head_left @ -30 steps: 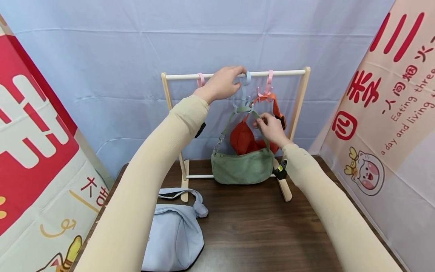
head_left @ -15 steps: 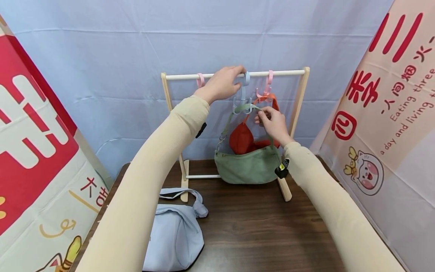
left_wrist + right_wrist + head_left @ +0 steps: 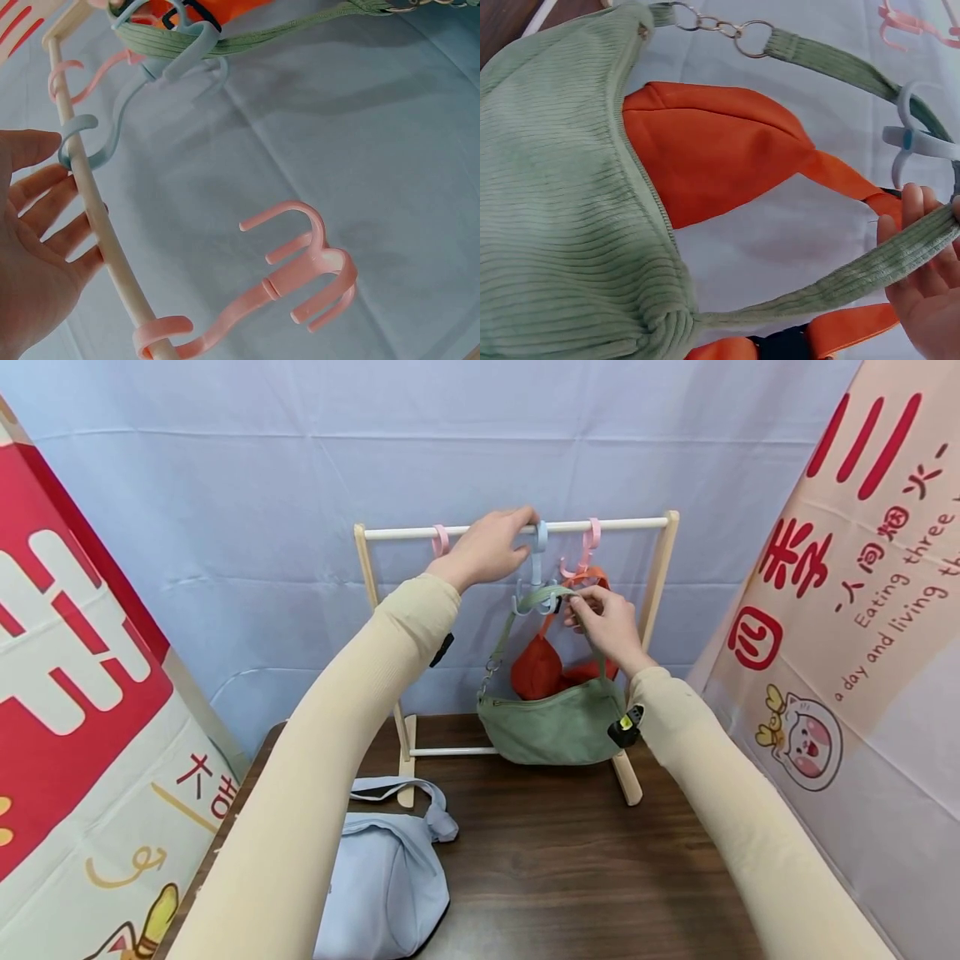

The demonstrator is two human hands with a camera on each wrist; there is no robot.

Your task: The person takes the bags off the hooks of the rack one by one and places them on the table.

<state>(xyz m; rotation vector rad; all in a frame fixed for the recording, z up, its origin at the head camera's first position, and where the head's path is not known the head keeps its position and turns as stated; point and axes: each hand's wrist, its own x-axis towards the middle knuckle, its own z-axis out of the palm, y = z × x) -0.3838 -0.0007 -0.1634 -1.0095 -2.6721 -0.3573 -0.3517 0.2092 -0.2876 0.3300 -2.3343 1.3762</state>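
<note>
A green corduroy shoulder bag (image 3: 555, 727) hangs by its strap (image 3: 855, 281) from a light-blue swivel hook (image 3: 537, 572) on the white rail. My right hand (image 3: 609, 625) pinches the strap just right of the hook's prongs. At the rail, my left hand (image 3: 489, 550) holds the top of the blue hook between thumb and forefinger, its other fingers against the rail, as the left wrist view shows. Behind the green bag hangs an orange-red bag (image 3: 720, 154), on a pink hook (image 3: 588, 547) to the right; the green bag partly hides it.
The wooden rack (image 3: 660, 577) stands at the back of the dark table (image 3: 570, 860). Another pink hook (image 3: 300, 274) hangs left of the blue one. A light-blue bag (image 3: 390, 885) lies at the front left, partly behind my left sleeve. Printed cloths flank the table.
My right hand has moved slightly up and right along with the strap, and the green bag has swung a little right. The left hand has stayed at the hook.
</note>
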